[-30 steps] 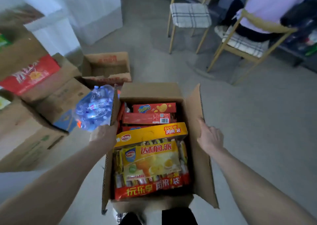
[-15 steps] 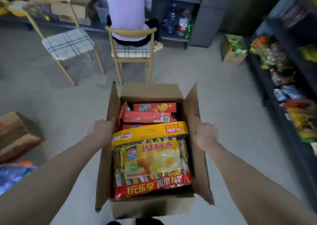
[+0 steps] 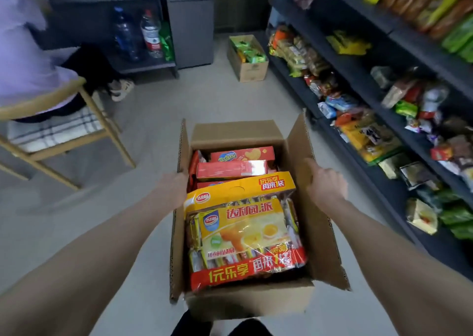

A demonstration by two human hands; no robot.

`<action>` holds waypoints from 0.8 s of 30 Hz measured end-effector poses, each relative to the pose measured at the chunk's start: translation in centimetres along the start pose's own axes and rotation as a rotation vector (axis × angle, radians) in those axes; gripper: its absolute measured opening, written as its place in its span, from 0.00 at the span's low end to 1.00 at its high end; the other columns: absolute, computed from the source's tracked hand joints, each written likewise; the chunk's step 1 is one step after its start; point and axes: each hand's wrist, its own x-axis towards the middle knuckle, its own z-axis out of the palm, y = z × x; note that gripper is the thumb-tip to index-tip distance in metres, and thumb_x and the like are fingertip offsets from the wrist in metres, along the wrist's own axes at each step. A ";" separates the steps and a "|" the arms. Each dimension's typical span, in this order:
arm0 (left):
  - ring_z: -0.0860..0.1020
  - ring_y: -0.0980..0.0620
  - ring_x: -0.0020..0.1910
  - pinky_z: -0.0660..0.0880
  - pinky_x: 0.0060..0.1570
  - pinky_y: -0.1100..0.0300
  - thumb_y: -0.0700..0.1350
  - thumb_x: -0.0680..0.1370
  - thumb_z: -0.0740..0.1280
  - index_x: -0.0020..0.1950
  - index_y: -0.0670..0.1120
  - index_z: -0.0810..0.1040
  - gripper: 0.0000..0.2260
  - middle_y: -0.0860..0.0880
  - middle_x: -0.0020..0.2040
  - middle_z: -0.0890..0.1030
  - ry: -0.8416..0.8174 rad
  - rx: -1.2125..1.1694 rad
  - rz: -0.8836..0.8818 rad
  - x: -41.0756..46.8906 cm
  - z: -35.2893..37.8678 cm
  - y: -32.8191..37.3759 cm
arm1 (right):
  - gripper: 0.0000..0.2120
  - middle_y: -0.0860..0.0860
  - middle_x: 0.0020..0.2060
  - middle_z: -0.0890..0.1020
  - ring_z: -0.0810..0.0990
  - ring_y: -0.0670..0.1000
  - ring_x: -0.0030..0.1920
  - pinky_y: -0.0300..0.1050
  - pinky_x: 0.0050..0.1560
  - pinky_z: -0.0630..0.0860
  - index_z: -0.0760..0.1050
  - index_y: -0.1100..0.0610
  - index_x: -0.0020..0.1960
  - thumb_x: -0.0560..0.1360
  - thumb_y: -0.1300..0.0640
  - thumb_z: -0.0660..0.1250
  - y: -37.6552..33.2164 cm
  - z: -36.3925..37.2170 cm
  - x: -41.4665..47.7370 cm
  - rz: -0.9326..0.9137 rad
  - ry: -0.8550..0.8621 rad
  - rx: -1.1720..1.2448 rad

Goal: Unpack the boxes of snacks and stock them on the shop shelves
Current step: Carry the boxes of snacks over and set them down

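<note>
cardboard box (image 3: 238, 134): lower centre of frame, open, held between both hands | left hand (image 3: 172, 186): grips its left wall, fingers hidden | right hand (image 3: 326, 183): curled against the right flap | yellow snack bag (image 3: 243, 223): topmost inside | shelves (image 3: 345, 67): right edge, stocked

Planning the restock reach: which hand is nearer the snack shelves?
Right. The right hand grips the box on the side toward the shelves; the left hand grips its opposite side.
</note>
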 end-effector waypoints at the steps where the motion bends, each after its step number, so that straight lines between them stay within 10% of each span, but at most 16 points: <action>1: 0.80 0.42 0.54 0.73 0.43 0.54 0.42 0.79 0.61 0.68 0.45 0.66 0.17 0.43 0.54 0.80 -0.005 0.046 0.029 2.4 -1.2 1.1 | 0.27 0.59 0.48 0.81 0.80 0.61 0.48 0.48 0.40 0.73 0.61 0.46 0.74 0.78 0.62 0.62 1.0 -0.2 1.8 0.029 0.000 0.007; 7: 0.73 0.49 0.38 0.67 0.35 0.60 0.43 0.81 0.60 0.65 0.43 0.68 0.13 0.44 0.46 0.76 -0.012 0.020 0.133 17.0 -8.5 8.8 | 0.29 0.58 0.47 0.82 0.80 0.60 0.44 0.46 0.38 0.71 0.60 0.46 0.76 0.78 0.62 0.62 7.2 -1.1 13.4 0.160 0.006 0.051; 12: 0.79 0.44 0.57 0.76 0.47 0.54 0.42 0.81 0.60 0.73 0.46 0.66 0.19 0.44 0.59 0.79 -0.042 0.220 0.142 26.6 -14.0 16.3 | 0.29 0.59 0.49 0.83 0.81 0.61 0.50 0.49 0.43 0.76 0.60 0.46 0.76 0.78 0.61 0.62 12.9 -1.4 23.6 0.213 -0.047 0.088; 24: 0.77 0.42 0.59 0.76 0.54 0.51 0.40 0.80 0.59 0.77 0.50 0.60 0.25 0.41 0.60 0.78 -0.045 0.080 0.181 49.7 -20.0 26.2 | 0.31 0.58 0.48 0.83 0.82 0.60 0.49 0.46 0.38 0.70 0.58 0.46 0.77 0.78 0.61 0.64 20.4 -3.8 49.0 0.242 -0.041 -0.002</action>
